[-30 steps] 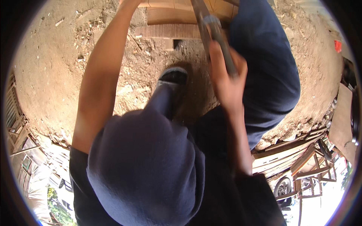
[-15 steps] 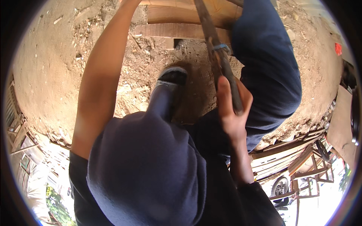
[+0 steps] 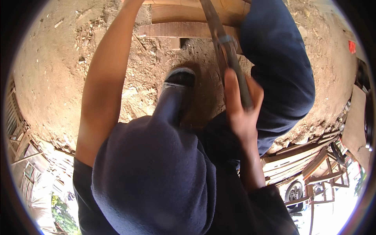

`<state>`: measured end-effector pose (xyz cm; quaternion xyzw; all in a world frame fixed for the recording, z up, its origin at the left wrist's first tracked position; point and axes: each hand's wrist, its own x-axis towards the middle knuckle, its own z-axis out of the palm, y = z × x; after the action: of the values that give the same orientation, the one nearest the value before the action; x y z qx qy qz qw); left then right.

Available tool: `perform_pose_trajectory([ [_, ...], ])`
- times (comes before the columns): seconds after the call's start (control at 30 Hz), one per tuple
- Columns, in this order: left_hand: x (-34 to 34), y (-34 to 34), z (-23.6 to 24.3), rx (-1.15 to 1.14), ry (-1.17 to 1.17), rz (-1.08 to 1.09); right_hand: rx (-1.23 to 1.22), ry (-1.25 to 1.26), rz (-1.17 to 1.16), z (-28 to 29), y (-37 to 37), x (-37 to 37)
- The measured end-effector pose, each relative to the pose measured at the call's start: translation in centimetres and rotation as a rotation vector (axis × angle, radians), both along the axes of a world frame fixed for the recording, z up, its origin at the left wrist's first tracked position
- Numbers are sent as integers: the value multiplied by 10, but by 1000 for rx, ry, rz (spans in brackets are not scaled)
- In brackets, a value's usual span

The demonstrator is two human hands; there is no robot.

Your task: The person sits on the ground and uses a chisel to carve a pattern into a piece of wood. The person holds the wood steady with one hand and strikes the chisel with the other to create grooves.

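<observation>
My right hand (image 3: pixel 242 102) is closed round the dark handle of a long handsaw (image 3: pixel 214 23). Its narrow, worn blade runs away from me over the wooden boards (image 3: pixel 178 15) at the top edge, and its tip is out of view. A blue-grey band wraps the saw where handle and blade meet. The teeth cannot be made out. My left arm stretches forward, and my left hand (image 3: pixel 132 2) is mostly cut off at the top edge beside the boards, its fingers hidden.
My bent right leg (image 3: pixel 280 66) in dark blue trousers is beside the saw. My other foot, in a dark shoe (image 3: pixel 181 76), stands on dirt ground strewn with wood chips. Stacked planks (image 3: pixel 291 160), a wooden frame (image 3: pixel 327 176) and a wheel (image 3: pixel 293 192) lie at the lower right.
My right hand has pushed a little forward, away from me, with the saw in it. The left arm has barely moved.
</observation>
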<state>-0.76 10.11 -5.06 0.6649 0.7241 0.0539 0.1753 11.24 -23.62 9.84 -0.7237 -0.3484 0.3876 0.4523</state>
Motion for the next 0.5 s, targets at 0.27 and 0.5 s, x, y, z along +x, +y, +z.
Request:
perform_pose_trajectory([
  [0.27,-16,21,-43,79,-34,21,47,22,22,-21,22,-1],
  [0.5,-12,16,-19,32,-1,0,8,123,-2,-25,46,6],
])
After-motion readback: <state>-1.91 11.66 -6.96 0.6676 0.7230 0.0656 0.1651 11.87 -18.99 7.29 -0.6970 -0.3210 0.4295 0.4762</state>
